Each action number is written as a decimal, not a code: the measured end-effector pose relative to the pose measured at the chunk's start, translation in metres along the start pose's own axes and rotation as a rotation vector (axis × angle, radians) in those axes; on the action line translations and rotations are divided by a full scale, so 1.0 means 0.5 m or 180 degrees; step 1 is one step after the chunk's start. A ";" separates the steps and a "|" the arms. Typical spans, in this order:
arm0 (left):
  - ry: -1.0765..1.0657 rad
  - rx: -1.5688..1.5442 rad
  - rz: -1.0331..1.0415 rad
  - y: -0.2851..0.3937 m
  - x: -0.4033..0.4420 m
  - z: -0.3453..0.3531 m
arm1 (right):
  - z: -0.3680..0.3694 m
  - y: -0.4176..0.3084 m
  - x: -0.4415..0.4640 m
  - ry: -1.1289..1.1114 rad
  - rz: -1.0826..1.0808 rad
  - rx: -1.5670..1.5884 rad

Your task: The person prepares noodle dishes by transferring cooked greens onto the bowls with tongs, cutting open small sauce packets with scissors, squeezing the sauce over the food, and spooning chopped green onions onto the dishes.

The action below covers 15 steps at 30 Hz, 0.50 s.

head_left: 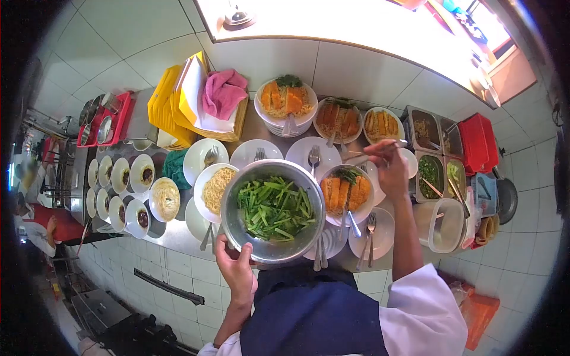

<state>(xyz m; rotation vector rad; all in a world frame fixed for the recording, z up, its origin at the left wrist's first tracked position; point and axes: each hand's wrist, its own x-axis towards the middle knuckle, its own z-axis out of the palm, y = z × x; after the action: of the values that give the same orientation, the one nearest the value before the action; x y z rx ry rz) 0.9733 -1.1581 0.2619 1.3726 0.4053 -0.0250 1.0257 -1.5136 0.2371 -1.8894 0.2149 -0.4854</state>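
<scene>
My left hand grips the near rim of a steel mixing bowl, fingers underneath and thumb against its side. Cut leafy greens fill much of the bowl. My right hand is closed on thin sticks that look like chopsticks, partly hidden by the fingers. Just below them is a noodle bowl with sliced fried cutlet, dark greens and a spoon. Left of the steel bowl, a white bowl holds plain noodles. Plates with forks and spoons lie around and partly under these bowls.
Behind stand several cutlet-topped noodle bowls. Steel food pans and a plastic tub are at right. Small sauce bowls, yellow folders and a pink cloth are at left. Another person is at far left.
</scene>
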 end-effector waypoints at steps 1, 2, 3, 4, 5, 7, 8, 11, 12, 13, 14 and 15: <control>-0.0037 0.0048 0.0010 -0.005 0.001 -0.004 | -0.011 -0.009 -0.014 0.0089 -0.0097 -0.0213; -0.0025 0.0042 0.0023 -0.003 -0.001 -0.004 | -0.018 -0.013 -0.027 0.0179 -0.0201 -0.0424; -0.0038 0.0018 -0.0094 0.001 -0.004 -0.001 | -0.021 -0.012 -0.041 0.0072 -0.0169 -0.0515; -0.0055 -0.0003 -0.0216 0.003 -0.006 0.001 | -0.018 -0.006 -0.046 0.0067 -0.0181 -0.0508; -0.0056 0.0000 -0.0216 0.005 -0.006 0.000 | -0.013 0.004 -0.053 0.0193 -0.0224 -0.0663; -0.0166 0.0020 -0.0230 0.006 -0.005 0.002 | -0.009 0.021 -0.060 0.0337 -0.0259 -0.0826; -0.0178 0.0029 -0.0231 0.003 -0.005 0.001 | -0.003 0.026 -0.059 0.0407 -0.0362 -0.0744; -0.0220 0.0057 0.0038 -0.004 0.001 0.001 | 0.014 0.039 -0.057 0.0528 -0.0345 -0.0506; -0.0240 0.0034 0.0013 -0.001 0.001 0.003 | 0.017 0.042 -0.057 0.0541 -0.0219 -0.0348; -0.0251 0.0006 -0.0015 0.000 0.000 0.003 | 0.017 0.045 -0.058 0.0540 -0.0222 -0.0353; -0.0246 -0.0001 -0.0018 -0.002 0.000 0.003 | 0.018 0.047 -0.060 0.0543 -0.0204 -0.0369; -0.0299 -0.0065 -0.0028 -0.005 0.000 0.003 | 0.019 0.048 -0.061 0.0543 -0.0186 -0.0383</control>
<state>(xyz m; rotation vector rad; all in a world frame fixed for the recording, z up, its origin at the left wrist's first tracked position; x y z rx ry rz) 0.9732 -1.1600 0.2597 1.3440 0.3322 -0.0920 1.0041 -1.5030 0.2052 -1.9765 0.3079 -0.6875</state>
